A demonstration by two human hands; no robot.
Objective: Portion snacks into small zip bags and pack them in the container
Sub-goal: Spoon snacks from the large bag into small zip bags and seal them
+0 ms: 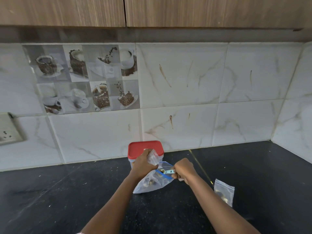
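Note:
A large clear bag (152, 184) with a blue zip rim lies on the black counter, with brown snacks inside. My left hand (145, 163) grips a small clear zip bag (153, 157) just above the large bag's mouth. My right hand (183, 169) holds a light blue scoop (166, 171) by its handle, its bowl at the large bag's opening with a snack piece in it. Behind my left hand stands a clear container with a red lid (140, 149), closed. A small filled zip bag (224, 192) lies on the counter to the right.
The black counter (67, 200) runs to a white marble-tile wall (185, 98) at the back and turns a corner at the far right. A wall socket (8, 130) sits at far left. Wooden cabinets (152, 10) hang overhead.

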